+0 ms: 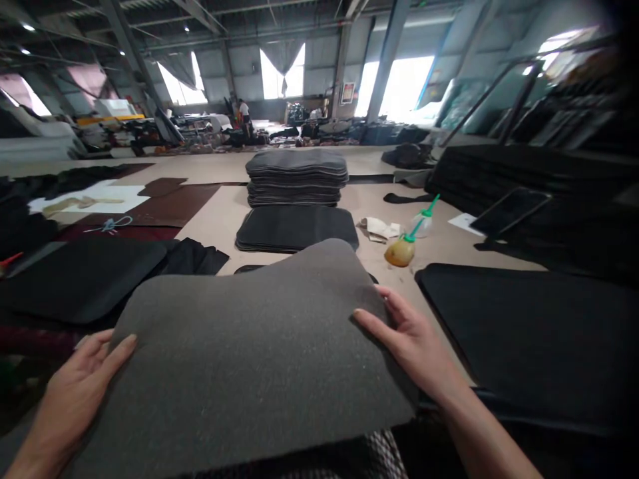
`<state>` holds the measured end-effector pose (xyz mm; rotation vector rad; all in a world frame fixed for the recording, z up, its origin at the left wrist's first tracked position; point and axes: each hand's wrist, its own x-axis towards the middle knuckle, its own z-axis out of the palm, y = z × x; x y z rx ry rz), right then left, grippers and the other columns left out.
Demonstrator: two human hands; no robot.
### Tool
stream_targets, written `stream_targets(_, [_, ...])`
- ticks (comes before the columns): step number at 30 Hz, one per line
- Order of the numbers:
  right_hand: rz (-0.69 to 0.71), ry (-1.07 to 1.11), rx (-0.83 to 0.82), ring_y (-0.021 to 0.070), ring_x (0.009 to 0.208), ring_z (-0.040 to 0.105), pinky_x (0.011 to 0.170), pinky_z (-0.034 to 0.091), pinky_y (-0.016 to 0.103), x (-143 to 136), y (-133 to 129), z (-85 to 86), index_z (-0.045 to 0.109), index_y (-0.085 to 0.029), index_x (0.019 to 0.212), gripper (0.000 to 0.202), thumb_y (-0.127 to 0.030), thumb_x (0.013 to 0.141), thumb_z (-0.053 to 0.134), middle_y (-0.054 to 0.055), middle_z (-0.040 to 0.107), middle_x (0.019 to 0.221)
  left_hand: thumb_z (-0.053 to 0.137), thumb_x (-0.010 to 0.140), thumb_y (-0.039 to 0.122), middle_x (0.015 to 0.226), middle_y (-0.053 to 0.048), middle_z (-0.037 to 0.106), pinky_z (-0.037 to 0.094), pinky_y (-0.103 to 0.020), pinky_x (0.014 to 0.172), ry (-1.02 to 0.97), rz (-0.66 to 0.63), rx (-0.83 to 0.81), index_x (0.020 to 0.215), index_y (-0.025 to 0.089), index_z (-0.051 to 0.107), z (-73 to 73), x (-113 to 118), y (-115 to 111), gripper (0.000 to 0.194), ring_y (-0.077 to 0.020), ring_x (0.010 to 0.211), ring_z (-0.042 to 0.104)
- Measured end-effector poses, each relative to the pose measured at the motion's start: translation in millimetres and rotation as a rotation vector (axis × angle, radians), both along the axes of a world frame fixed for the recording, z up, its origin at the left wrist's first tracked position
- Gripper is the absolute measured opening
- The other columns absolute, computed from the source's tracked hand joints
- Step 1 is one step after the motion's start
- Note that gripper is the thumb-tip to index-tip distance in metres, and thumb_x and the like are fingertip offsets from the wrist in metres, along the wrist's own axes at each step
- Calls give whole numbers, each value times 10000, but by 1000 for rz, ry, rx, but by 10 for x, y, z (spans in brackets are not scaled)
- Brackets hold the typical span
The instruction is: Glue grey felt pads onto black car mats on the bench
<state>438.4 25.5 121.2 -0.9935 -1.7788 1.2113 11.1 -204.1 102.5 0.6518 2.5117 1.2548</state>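
Note:
A large dark grey sheet with rounded corners (pixel 259 359), perhaps felt or foam, is held up in front of me over the table's near edge. My left hand (pixel 82 386) grips its left edge, thumb on top and fingers partly hidden behind. On the right edge my right hand (pixel 407 336) pinches the sheet the same way. The sheet bends upward at its far right corner. Just beyond it lies a low pile of black rounded panels (pixel 297 228), and behind that rises a taller stack of grey panels (pixel 297 176).
Right of the piles stand a squeeze bottle with amber liquid (pixel 399 253), a second green-tipped bottle (pixel 424 219) and a crumpled cloth (pixel 380 229). Black panels (pixel 529 332) lie at right, more black pieces (pixel 84 276) at left. A phone (pixel 514 209) leans at right. A person (pixel 244 114) stands far off.

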Motion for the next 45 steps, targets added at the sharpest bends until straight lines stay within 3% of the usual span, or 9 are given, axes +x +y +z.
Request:
stream_targets(3, [-101,-24,78,296,1091,679,926,575,452,185,314,-154,613,-249,1260,488,-518,867,720,91,703,1236,699,702,718,870,-4,766,557,-305,570,-56,-176,93,1085,295,653,-3,108,693,573,-233,719,708])
stream_targets(6, [-210,-80,121,303,1012,708,885,585,466,324,596,-385,612,-247,1269,529,-543,846,730,98,730,1172,650,777,695,857,-9,749,515,-264,621,53,-362,83,1101,234,627,-189,116,1243,564,-200,727,679])
stream_targets(9, [-329,-198,163,310,965,716,841,584,467,404,780,-635,604,-238,1274,570,-573,828,725,105,738,1134,582,848,657,868,-20,725,483,-269,701,294,-479,-2,1082,214,623,-423,101,1596,503,-207,796,673])
stream_targets(12, [-392,-340,231,326,983,706,842,565,459,434,850,-833,597,-213,1280,590,-575,829,711,126,736,1101,534,894,611,974,-55,723,470,-292,753,409,-547,-42,1078,226,612,-599,127,1778,433,-244,906,690])
stream_targets(17, [-443,-455,263,344,1038,691,864,539,460,457,822,-985,599,-211,1289,602,-588,829,698,143,727,1102,476,931,594,1030,-96,725,469,-329,758,501,-609,-118,1100,234,597,-703,185,1868,416,-298,956,702])
stream_targets(27, [-447,-334,168,296,938,702,809,551,426,548,725,-953,605,-220,1274,636,-609,793,752,115,749,1077,530,891,602,1014,-90,743,465,-304,753,427,-615,-207,1110,242,619,-521,112,1902,431,-293,989,709])
stream_targets(31, [-441,-373,183,280,879,700,783,550,416,539,657,-958,608,-216,1269,614,-611,815,730,101,746,1051,519,893,609,996,-82,745,464,-299,732,446,-615,-243,1112,238,624,-542,119,1852,444,-288,944,714])
stream_targets(38, [-418,-494,293,357,1075,684,874,545,465,453,587,-1034,591,-207,1299,611,-620,856,674,152,720,1153,405,983,552,1064,-112,738,469,-328,750,672,-636,-327,1228,227,575,-661,251,1723,441,-301,939,709])
stream_targets(45, [-388,-499,328,369,1108,681,895,556,495,456,580,-1068,571,-205,1326,638,-655,878,622,161,710,1206,364,1008,544,1071,-126,741,466,-344,732,772,-615,-392,1253,224,555,-686,294,1706,445,-315,920,716])
